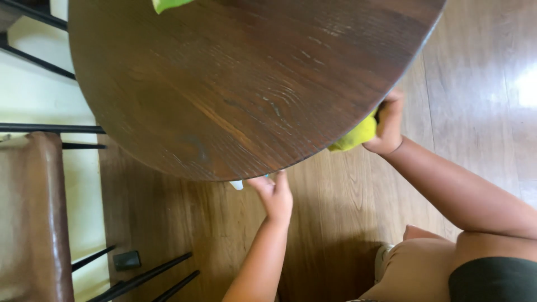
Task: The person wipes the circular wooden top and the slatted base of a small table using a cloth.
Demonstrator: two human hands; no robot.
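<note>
- The right hand (pixel 386 126) is curled at the right edge of the round dark wooden table (pixel 246 84), its fingers folded tight around a yellow-green cloth (pixel 355 136).
- The cloth is bunched into a wad and pressed against the table's rim. Most of it bulges out below and to the left of the fingers, on the side toward the person, and its long axis runs along the curve of the edge.
- The left hand (pixel 274 193) is at the near edge of the table, palm toward the rim. Its fingers lie close together and reach under the edge, where they meet a small pale, whitish-blue object (pixel 237 184).
- Only a corner of that object shows, so its kind cannot be told, nor whether the fingers grip it or only touch it.
- The right hand alone has the cloth. The left hand is well apart from it along the rim.
- A second scrap of yellow-green material (pixel 168 4) lies at the far edge of the table top, cut off by the frame.
- A brown padded chair (pixel 33 218) with black metal bars stands left of the table on the wood-look floor (pixel 475 67).
- No packages, labels or signs are visible.
</note>
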